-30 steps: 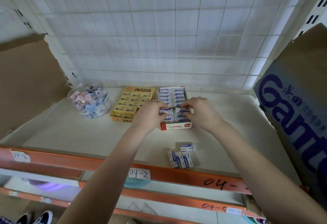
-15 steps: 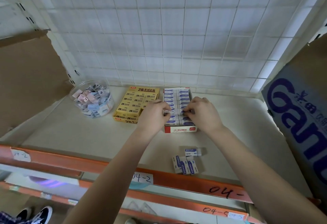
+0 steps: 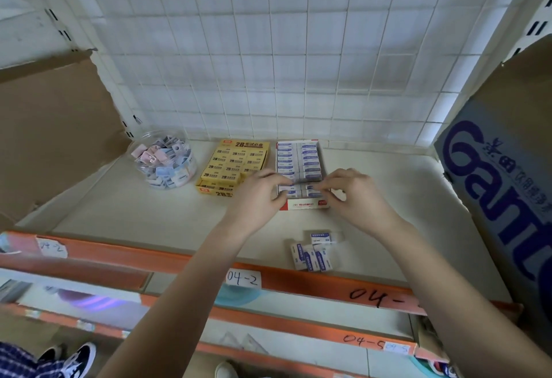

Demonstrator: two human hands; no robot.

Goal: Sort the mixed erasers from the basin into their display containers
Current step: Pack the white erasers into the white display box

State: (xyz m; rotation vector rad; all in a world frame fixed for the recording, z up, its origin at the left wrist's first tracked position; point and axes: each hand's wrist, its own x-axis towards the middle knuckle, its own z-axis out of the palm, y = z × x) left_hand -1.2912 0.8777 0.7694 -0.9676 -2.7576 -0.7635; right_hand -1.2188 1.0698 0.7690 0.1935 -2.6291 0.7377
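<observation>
A red-and-white display box (image 3: 303,205) holds rows of blue-and-white erasers (image 3: 300,158) at the back middle of the shelf. My left hand (image 3: 257,195) and my right hand (image 3: 357,195) meet over its front half. Their fingertips pinch the two ends of a blurred row of erasers inside the box. Several loose blue-and-white erasers (image 3: 313,253) lie on the shelf near its front edge, below my right wrist. A yellow box of 2B erasers (image 3: 236,162) sits left of the red box. A clear round tub (image 3: 162,162) of mixed pastel erasers stands further left.
A tall cardboard carton with blue lettering (image 3: 501,186) walls the right side, and a brown cardboard sheet (image 3: 53,126) the left. A white wire grid (image 3: 268,63) backs the shelf. The orange shelf lip (image 3: 298,280) carries handwritten labels. Shoes show on the floor below.
Both hands stayed at the front of the red-and-white box; their fingertips have shifted slightly back along the eraser rows. The loose erasers have not moved.
</observation>
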